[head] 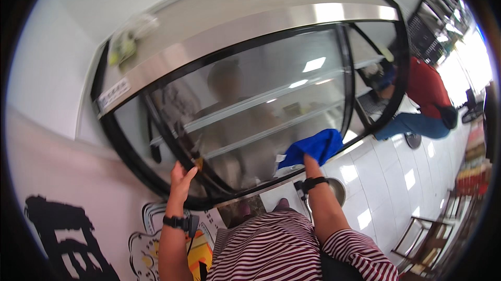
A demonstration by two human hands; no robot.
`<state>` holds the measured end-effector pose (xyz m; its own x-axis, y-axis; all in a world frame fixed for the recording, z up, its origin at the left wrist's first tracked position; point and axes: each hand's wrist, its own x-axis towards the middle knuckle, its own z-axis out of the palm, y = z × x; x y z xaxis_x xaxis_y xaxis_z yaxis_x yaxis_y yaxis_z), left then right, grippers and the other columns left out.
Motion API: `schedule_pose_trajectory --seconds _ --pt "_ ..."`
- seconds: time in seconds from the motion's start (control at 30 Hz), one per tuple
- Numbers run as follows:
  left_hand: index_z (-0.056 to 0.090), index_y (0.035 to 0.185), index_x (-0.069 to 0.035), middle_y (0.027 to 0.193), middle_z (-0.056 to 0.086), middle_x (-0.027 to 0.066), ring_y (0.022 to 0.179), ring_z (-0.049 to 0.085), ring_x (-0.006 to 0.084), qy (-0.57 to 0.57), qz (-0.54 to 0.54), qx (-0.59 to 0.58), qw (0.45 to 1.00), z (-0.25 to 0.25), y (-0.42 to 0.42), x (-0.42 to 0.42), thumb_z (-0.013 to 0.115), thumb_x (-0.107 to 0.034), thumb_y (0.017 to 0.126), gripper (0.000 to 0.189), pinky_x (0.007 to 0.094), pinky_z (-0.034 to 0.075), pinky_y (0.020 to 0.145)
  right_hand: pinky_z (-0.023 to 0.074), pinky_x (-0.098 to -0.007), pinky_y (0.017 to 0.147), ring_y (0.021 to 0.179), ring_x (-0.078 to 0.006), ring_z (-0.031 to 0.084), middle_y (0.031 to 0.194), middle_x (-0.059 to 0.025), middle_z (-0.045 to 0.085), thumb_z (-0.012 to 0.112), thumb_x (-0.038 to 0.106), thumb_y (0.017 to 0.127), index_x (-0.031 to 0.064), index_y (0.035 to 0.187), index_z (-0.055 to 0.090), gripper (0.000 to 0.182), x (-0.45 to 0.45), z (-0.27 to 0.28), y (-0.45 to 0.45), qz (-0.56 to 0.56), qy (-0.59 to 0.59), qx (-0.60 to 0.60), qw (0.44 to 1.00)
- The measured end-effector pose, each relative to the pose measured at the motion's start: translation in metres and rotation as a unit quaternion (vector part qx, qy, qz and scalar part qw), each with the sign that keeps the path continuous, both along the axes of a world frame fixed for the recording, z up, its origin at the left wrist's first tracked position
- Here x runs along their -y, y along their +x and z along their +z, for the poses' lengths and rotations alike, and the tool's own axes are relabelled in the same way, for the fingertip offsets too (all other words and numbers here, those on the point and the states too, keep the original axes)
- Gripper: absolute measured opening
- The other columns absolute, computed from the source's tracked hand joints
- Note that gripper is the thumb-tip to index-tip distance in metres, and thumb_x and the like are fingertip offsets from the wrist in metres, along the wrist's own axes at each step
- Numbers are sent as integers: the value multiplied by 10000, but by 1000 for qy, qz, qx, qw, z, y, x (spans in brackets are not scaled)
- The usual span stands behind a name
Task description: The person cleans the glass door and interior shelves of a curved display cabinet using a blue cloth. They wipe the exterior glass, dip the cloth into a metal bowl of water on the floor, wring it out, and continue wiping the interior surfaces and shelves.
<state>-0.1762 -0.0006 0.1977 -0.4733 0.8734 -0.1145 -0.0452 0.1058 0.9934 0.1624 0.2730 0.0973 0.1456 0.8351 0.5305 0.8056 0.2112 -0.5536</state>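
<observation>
A glass display case (pixel 258 40) with a steel top edge and black-framed panels stands before me. My left hand (pixel 181 179) grips the black upright frame (pixel 166 140) of its sliding glass door (pixel 250 124), near the lower left. A blue cloth (pixel 313 146) is pressed to the lower right part of that glass. It covers most of my right hand (pixel 311 160), so the fingers are hidden. Inside, shelves (pixel 250 112) run across behind the glass, partly masked by reflections.
A person in a red top (pixel 426 85) bends at the case's right end, arm reaching inside. A round metal basin (pixel 337 191) sits on the tiled floor (pixel 375 179) by my right forearm. A blurred plastic bag (pixel 141 26) lies on the case top. Wooden stools (pixel 426 238) stand lower right.
</observation>
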Motion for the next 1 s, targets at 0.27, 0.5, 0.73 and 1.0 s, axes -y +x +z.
schedule_pose_trajectory --seconds 0.27,0.5,0.73,1.0 --pt "517 1216 -22 1035 622 29 929 583 106 -21 16 10 1000 -8 -8 11 648 -9 850 389 259 470 842 336 -478 1040 1223 -380 448 1331 -207 469 455 317 928 70 1314 479 459 -72 106 -76 5 92 165 982" --pt "517 1198 -27 1038 608 30 949 571 118 -23 5 49 999 -3 -1 1 662 -25 841 384 267 449 874 314 -479 1068 1260 -384 422 1388 -200 435 460 339 925 91 1353 456 495 23 100 -264 190 156 236 940" --pt "425 1297 3 1154 585 75 1050 560 151 -2 -17 47 999 -12 -10 6 610 57 837 499 291 427 948 409 -416 1003 1178 -321 515 1290 -171 537 543 274 893 77 1314 491 468 112 114 -312 315 202 341 862" --pt "201 1458 15 1367 448 130 1250 445 212 -21 -36 98 994 6 -1 21 534 58 847 697 316 324 1062 404 -398 1010 1176 -302 519 1285 -157 543 574 260 883 70 1324 482 489 187 7 -242 518 -6 162 840"
